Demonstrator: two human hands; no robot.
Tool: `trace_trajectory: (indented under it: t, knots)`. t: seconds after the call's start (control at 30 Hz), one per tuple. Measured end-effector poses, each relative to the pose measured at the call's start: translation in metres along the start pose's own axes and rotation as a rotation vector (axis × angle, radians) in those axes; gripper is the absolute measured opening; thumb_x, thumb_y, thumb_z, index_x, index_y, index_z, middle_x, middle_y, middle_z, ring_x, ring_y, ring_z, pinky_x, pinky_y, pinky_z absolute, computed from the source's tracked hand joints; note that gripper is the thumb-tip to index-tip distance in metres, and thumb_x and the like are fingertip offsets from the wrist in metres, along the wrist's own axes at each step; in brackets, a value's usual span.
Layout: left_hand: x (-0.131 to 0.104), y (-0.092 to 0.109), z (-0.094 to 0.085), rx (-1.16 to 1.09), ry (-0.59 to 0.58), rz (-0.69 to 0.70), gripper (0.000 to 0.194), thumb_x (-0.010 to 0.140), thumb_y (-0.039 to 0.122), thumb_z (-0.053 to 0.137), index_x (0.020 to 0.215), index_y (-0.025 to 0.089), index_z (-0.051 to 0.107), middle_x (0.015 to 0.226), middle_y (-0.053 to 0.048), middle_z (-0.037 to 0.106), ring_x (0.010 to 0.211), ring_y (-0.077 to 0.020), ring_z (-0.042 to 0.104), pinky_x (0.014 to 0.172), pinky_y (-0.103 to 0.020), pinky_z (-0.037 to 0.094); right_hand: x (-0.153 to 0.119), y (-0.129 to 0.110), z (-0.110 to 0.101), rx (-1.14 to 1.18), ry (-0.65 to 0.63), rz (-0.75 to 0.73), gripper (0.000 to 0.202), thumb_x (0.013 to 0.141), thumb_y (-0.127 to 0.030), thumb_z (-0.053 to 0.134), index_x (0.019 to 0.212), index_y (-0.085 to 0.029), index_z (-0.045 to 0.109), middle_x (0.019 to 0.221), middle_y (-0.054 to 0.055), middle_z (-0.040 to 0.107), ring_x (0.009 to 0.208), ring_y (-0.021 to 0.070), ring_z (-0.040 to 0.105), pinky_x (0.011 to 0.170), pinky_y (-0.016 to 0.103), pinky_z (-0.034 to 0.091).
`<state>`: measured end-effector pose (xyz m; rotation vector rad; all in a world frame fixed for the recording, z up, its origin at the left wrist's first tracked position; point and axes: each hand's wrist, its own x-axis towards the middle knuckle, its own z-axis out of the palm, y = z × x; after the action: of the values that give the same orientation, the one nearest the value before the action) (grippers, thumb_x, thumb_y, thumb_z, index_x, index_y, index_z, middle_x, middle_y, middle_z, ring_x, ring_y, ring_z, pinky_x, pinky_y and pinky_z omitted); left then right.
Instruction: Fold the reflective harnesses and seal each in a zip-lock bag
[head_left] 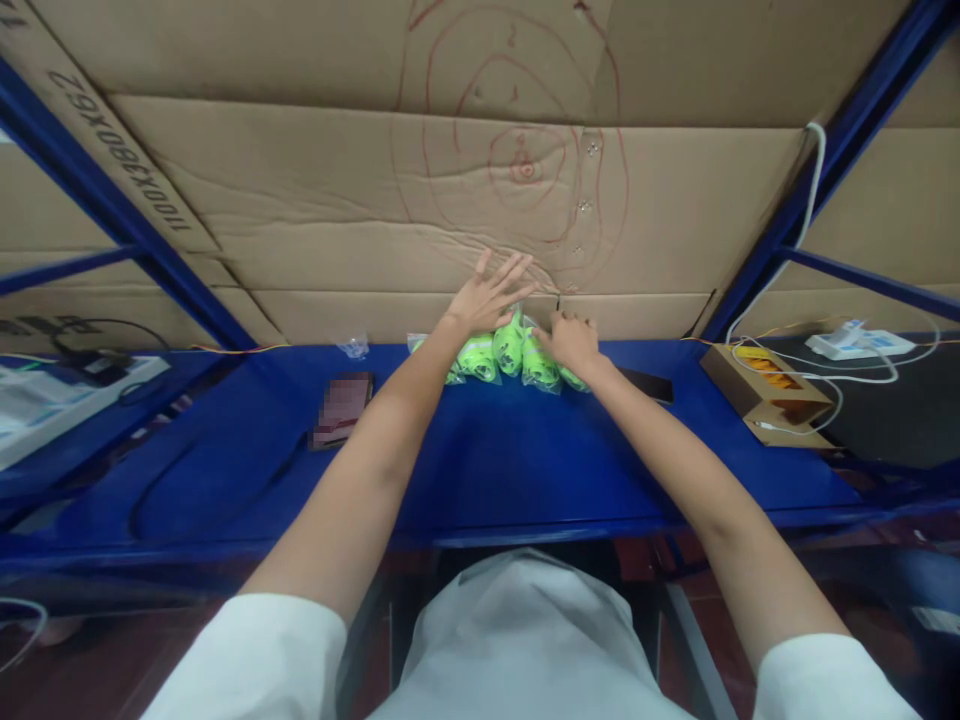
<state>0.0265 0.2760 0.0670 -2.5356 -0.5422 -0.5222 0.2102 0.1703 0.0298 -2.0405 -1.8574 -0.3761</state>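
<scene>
Several neon-green bundles (508, 350) in clear plastic bags stand in a row on the blue shelf, against the cardboard backing. My left hand (487, 298) reaches over the row from behind, fingers spread and stretched toward the cardboard, palm side near the bundle tops. At the right end of the row, my right hand (576, 342) has its fingers bent round a bagged bundle (574, 379), which the hand partly hides. My right thumb lies against the neighbouring bagged bundle (541, 368). My left forearm covers part of the row's left end.
A phone-like object with a pixelated screen (341, 408) lies left on the blue shelf (517, 460). A dark flat object (646, 385) lies right, near an open cardboard box (772, 385) with orange contents. White cables (814, 200), a crumpled clear bag (354, 347) and blue frame posts stand around.
</scene>
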Motion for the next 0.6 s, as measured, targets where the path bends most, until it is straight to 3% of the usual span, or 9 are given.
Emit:
trace_trajectory:
  t: [0.13,0.33,0.47,0.6]
  knots:
    - [-0.001,0.001,0.008,-0.005,-0.063,-0.030,0.065,0.096,0.031,0.049,0.159,0.026,0.037,0.173,-0.014,0.014,0.160,-0.0350,0.014,0.125,-0.068,-0.001,0.013,-0.017,0.012,-0.030,0.060,-0.117,0.056,0.101,-0.043,0.045,0.139,-0.003,0.059,0.150,0.029,0.050,0.140,0.0428,0.044,0.115,0.062,0.028]
    - [-0.004,-0.017,0.006,-0.046,-0.307,-0.299,0.051,0.099,0.040,0.049,0.139,0.012,0.060,0.145,-0.025,0.057,0.141,-0.0399,0.047,0.119,-0.058,0.027,0.021,-0.035,0.027,-0.024,0.035,-0.277,0.042,0.099,-0.021,0.039,0.124,-0.006,0.070,0.127,0.026,0.068,0.123,0.0390,0.058,0.112,0.062,0.031]
    - [-0.018,-0.040,0.009,-0.087,-0.431,-0.516,0.037,0.096,0.040,0.063,0.123,0.014,0.068,0.125,-0.017,0.069,0.123,-0.0319,0.062,0.109,-0.052,0.045,0.028,-0.045,0.021,-0.026,0.072,-0.325,0.044,0.098,-0.013,0.036,0.130,-0.009,0.066,0.141,0.024,0.060,0.134,0.0378,0.051,0.118,0.065,0.021]
    - [-0.040,-0.057,0.012,-0.231,-0.480,-0.687,0.035,0.097,0.040,0.066,0.123,0.015,0.065,0.124,-0.010,0.066,0.111,-0.0236,0.066,0.097,-0.046,0.057,0.027,-0.064,0.010,-0.009,0.118,-0.401,0.045,0.105,-0.029,0.037,0.135,-0.006,0.062,0.146,0.026,0.056,0.138,0.0383,0.046,0.121,0.066,0.017]
